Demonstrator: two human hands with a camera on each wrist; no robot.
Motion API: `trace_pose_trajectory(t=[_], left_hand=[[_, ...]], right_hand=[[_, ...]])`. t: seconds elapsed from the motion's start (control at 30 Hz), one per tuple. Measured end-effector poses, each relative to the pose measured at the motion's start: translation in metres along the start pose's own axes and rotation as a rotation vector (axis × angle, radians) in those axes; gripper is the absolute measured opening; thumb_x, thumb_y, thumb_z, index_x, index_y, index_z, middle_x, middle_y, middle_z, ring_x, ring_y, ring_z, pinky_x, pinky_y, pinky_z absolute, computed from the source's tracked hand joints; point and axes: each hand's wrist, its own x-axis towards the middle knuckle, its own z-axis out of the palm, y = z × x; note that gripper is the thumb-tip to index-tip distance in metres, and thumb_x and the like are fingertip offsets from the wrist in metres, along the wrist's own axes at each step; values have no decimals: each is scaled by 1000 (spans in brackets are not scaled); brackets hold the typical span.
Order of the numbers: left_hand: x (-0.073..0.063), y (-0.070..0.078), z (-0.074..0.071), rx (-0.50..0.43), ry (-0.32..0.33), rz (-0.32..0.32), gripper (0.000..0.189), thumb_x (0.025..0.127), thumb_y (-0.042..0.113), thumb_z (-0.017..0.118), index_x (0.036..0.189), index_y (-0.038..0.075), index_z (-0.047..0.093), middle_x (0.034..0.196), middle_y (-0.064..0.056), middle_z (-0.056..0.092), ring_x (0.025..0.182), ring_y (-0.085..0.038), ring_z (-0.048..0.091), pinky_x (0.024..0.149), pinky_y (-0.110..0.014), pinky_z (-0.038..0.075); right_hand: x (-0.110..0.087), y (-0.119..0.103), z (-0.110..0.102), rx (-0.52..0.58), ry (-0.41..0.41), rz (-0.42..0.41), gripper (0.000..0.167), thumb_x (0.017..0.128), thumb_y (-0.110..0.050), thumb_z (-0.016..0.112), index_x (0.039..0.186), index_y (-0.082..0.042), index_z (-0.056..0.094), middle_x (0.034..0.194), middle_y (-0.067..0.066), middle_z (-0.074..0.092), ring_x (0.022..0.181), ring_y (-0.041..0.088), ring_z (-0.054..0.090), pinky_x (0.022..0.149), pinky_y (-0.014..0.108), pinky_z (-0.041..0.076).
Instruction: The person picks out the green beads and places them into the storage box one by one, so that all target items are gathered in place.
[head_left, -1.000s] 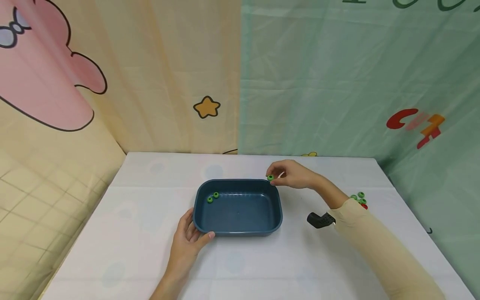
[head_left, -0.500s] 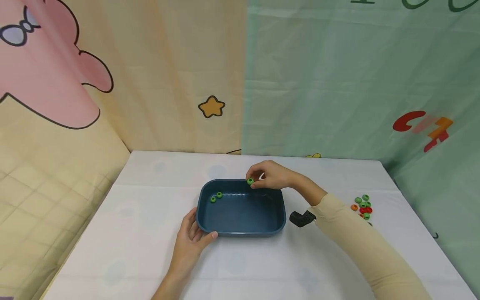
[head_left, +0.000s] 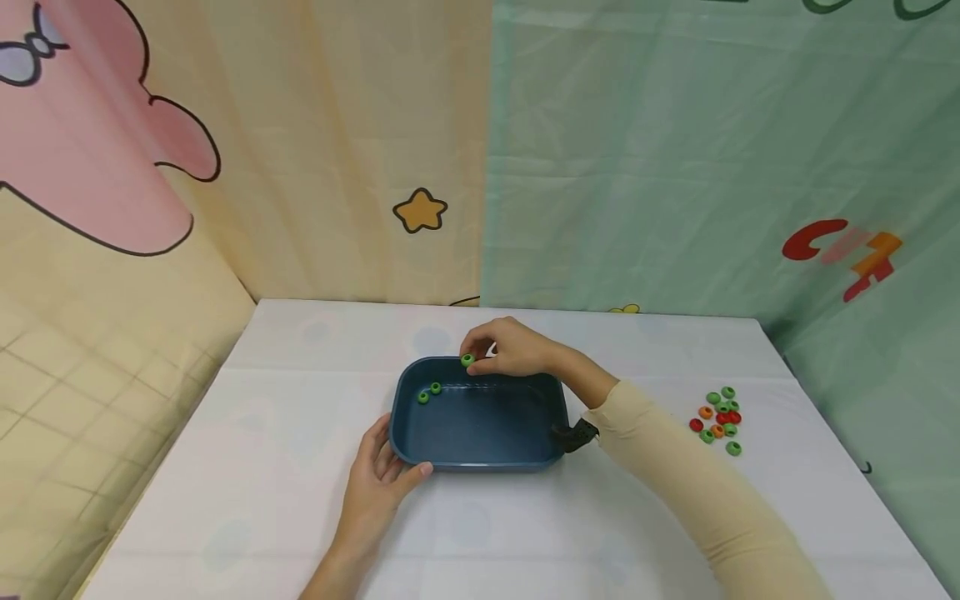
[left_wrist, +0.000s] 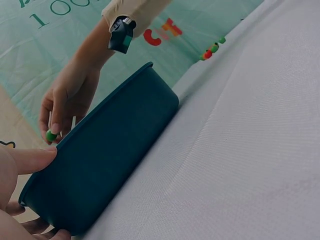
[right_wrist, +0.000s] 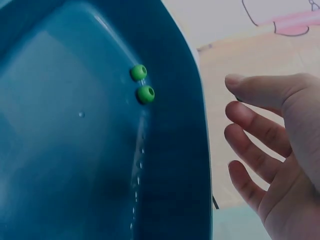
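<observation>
A dark blue plastic tray lies on the white-covered table. Its near left corner is gripped by my left hand, thumb on the rim and fingers around the outer wall, as the left wrist view also shows. My right hand pinches a green bead between thumb and index finger at the tray's far rim. In the left wrist view the same bead shows at the fingertips; the thumb mostly hides it in the right wrist view. Two green beads lie inside the tray along a wall.
A loose cluster of green, red and orange beads lies on the table at the right. A black wrist camera on the right forearm overlaps the tray's right side. Printed curtains hang behind the table.
My right hand has moved left along the tray's far rim, carrying the green bead. The bead cluster at the right has come out from behind the sleeve. My left hand keeps its grip.
</observation>
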Motion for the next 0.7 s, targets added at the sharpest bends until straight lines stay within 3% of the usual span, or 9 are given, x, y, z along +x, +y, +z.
trace_pose_trajectory(t=[0.1,0.33,0.7], left_hand=[[0,0,1,-9,-5,3,94,87,-2,82,161,7,25,166,-16,25,149,-33,32,113,-27,40],[0,0,2,-23,0,-4,93,88,-3,81,161,8,25,165,-15,26,149,-32,33,113,-27,40],[0,0,1,-14,1,-11,95,87,-2,82,162,8,24,166,-16,25,149,-33,32,111,-26,41]], right_hand=[[4,-3,3,-18,6,1,17,96,-14,77,110,-5,76,95,-6,72,90,9,66,86,41,59],[5,-5,6,-7,49,50,31,96,-18,78,123,-5,72,120,13,71,108,29,67,97,52,55],[-19,8,-2,-6,94,94,25,94,-13,79,118,-7,74,113,11,72,99,16,68,93,50,58]])
